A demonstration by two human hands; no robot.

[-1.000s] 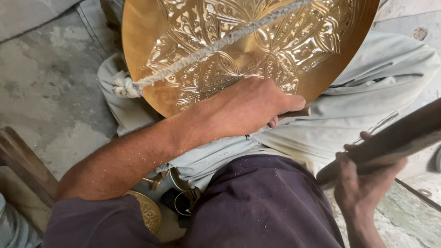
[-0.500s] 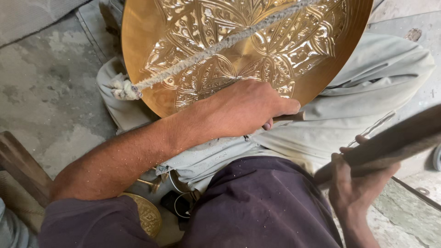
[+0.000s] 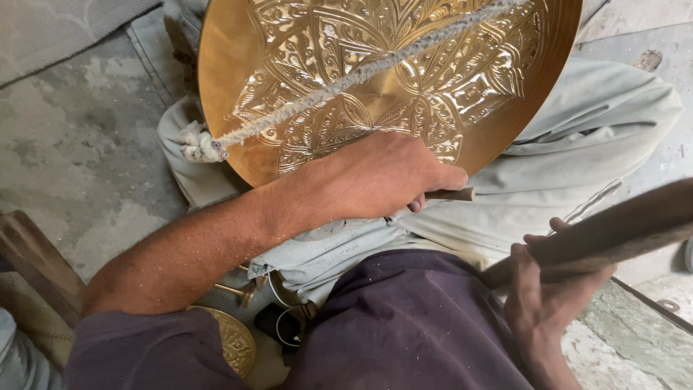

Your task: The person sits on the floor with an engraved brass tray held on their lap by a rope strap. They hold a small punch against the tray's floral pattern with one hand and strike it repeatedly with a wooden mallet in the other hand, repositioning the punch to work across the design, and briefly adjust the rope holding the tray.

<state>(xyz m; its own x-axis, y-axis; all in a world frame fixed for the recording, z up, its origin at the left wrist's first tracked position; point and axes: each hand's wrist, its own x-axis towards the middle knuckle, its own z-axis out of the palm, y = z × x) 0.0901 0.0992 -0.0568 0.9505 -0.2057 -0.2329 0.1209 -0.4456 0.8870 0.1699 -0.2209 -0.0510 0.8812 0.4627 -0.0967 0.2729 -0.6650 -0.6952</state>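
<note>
Head cam: person w/ brass plate on lap, tool in each hand.

Nearest, right hand [image 3: 548, 303] is wrapped tight round a dark wooden bar [image 3: 606, 231], lifted just right of the lap. Left hand [image 3: 375, 177] is fisted on a thin wooden-handled tool [image 3: 447, 194], knuckles against the plate's lower rim. Engraved brass plate [image 3: 390, 79] leans on the pale cloth [image 3: 577, 137] over the knees, frayed rope [image 3: 346, 83] running across it. Risk, imo: plate is only propped, so a hard push could slide it off the cloth & mar the pattern.

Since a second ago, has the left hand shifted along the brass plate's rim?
No. The left hand sits at the same spot on the lower rim of the brass plate, below the rope; only the camera drifted slightly.
</note>
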